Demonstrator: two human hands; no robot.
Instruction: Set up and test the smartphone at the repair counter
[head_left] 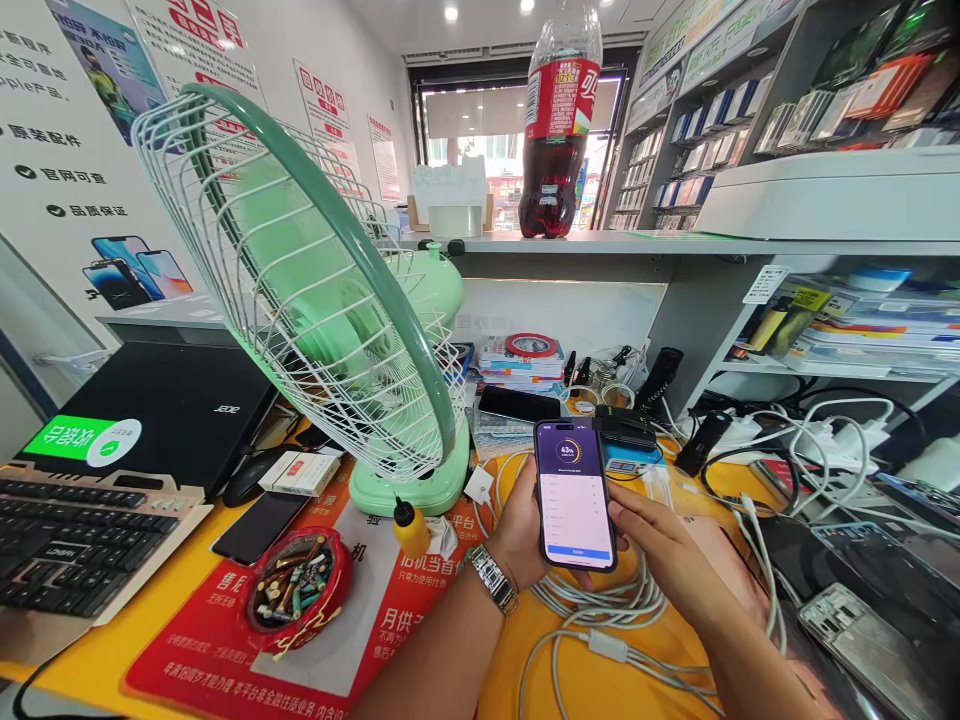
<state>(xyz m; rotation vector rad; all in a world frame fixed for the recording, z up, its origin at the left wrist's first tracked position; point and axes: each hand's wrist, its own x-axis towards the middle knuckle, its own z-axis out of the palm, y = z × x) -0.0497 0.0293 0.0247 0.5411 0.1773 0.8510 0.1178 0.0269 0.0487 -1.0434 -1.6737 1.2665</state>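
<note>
A smartphone (576,500) stands tilted towards me in the middle of the view, its lit screen showing a purple header with 43% and a white list below. My left hand (521,535) is wrapped around its left side, with a metal watch (491,578) on the wrist. At the phone's right edge, my right hand (649,530) holds on with the thumb along the side; its other fingers are partly hidden behind. Coiled grey-white cables (600,600) lie under both hands. A darker phone (519,403) lies flat beyond the held one.
A green desk fan (409,490) leans over the left side. Before it are a red ashtray (251,600) full of cigarette butts, a yellow bottle (410,530) and a keyboard (67,540). Phone parts (855,620) and cables crowd the right. A cola bottle (555,170) stands on the shelf.
</note>
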